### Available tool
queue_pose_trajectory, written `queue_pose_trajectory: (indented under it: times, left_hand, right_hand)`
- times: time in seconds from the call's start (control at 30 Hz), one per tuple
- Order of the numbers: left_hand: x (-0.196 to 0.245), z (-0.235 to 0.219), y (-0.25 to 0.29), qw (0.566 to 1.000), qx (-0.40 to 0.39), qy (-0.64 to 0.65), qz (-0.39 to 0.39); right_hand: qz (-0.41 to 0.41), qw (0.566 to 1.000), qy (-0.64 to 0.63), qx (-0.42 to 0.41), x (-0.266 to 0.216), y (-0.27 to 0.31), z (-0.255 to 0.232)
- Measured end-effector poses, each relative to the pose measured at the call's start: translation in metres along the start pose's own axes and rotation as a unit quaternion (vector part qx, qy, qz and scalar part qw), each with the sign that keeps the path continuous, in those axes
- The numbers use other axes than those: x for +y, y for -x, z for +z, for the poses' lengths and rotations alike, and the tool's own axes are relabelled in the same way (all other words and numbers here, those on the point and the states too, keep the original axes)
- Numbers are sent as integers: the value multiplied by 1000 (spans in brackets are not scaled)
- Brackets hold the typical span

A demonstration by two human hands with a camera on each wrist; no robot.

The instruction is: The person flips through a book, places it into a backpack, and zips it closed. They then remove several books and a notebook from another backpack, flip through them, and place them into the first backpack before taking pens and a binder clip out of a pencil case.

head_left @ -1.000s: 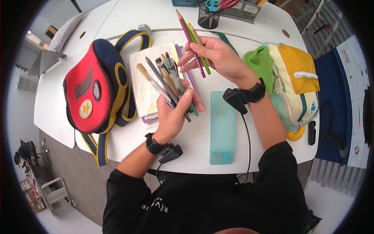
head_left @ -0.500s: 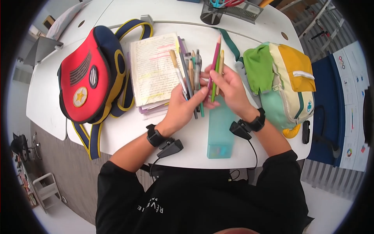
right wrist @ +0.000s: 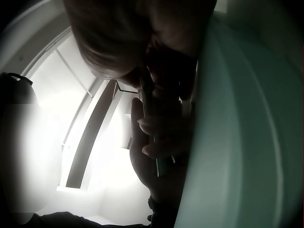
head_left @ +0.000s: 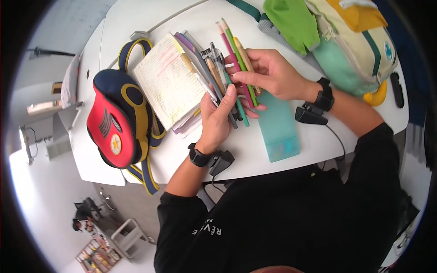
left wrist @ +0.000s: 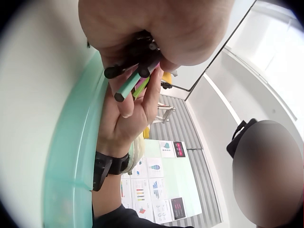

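Note:
In the head view my left hand (head_left: 215, 119) grips a bundle of pens and pencils, among them a clear pen (head_left: 220, 66), a teal pencil (head_left: 242, 113) and a flat-tipped brush (head_left: 187, 63). Right beside it, my right hand (head_left: 278, 75) pinches a magenta pencil (head_left: 231, 51), a green pencil (head_left: 236, 57) and a light wooden one (head_left: 246, 57) between thumb and fingers. Both bunches stand upright, nearly side by side. Below the hands lies a translucent teal pencil case (head_left: 278, 125). From the left wrist view, lower pencil ends poke out under the palm; the right wrist view is dark.
Left of the hands is a stack of papers and books (head_left: 166, 84), with a red and navy backpack (head_left: 120, 123) beyond. A green, cream and yellow backpack (head_left: 346, 54) lies at the right, near a small black object (head_left: 397, 90). The white table's (head_left: 246, 164) front edge meets the person's shirt.
My right hand has come down and in toward my left hand, bringing its pencils beside the bundle. The head view has turned and shifted. Both hands keep their hold.

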State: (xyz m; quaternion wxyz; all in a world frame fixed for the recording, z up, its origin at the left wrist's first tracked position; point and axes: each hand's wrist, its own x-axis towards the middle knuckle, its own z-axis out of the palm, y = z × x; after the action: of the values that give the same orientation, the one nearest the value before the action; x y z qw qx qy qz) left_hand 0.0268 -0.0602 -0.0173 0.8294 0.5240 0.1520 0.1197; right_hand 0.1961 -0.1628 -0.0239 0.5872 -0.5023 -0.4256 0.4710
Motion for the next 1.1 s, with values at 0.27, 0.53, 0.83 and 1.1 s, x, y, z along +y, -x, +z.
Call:
queue_pose_trajectory:
  times: [0.27, 0.53, 0.83, 1.1]
  left_hand:
    - [4, 0, -2, 999, 0, -41, -18]
    - [-2, -5, -3, 998, -20, -63, -16]
    - [-8, -5, 0, 999, 2, -50, 4]
    - [-5, -4, 1, 998, 67, -9, 14]
  right_hand:
    - [-47, 999, 18, 1, 0, -2, 2]
    - [71, 980, -179, -51, 9, -6, 2]
    - [76, 992, -105, 5, 6, 1, 7]
    - [38, 956, -255, 140, -14, 3, 10]
